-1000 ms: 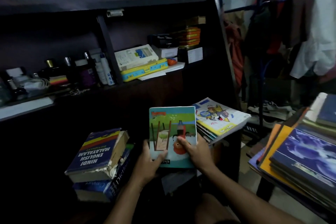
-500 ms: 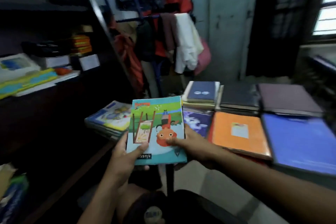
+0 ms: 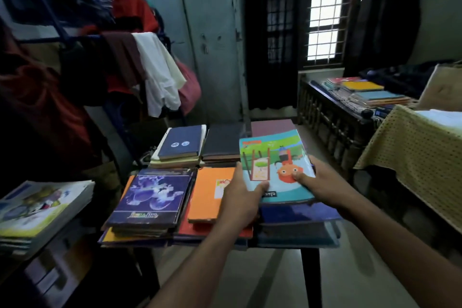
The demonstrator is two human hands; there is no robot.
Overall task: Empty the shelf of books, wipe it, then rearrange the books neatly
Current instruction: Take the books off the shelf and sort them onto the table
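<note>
Crowded small table [image 3: 310, 257] ahead, stacked with an orange book [image 3: 210, 195] in the middle, a purple book [image 3: 150, 197] to its left, dark notebooks [image 3: 182, 145] beyond; hanging clothes [image 3: 155, 70] far left. Picture book [image 3: 272, 167] above the table's right stacks, gripped at its near edge between left hand [image 3: 240, 197] and right hand [image 3: 322, 182], thumbs on the cover.

My left hand [image 3: 240, 197] and my right hand [image 3: 322, 182] are both bare, with no rings, watch or bands on the fingers or wrists. My forearms are bare too, uncovered all the way down to the bottom edge of the view; no sleeve shows on either arm.
</note>
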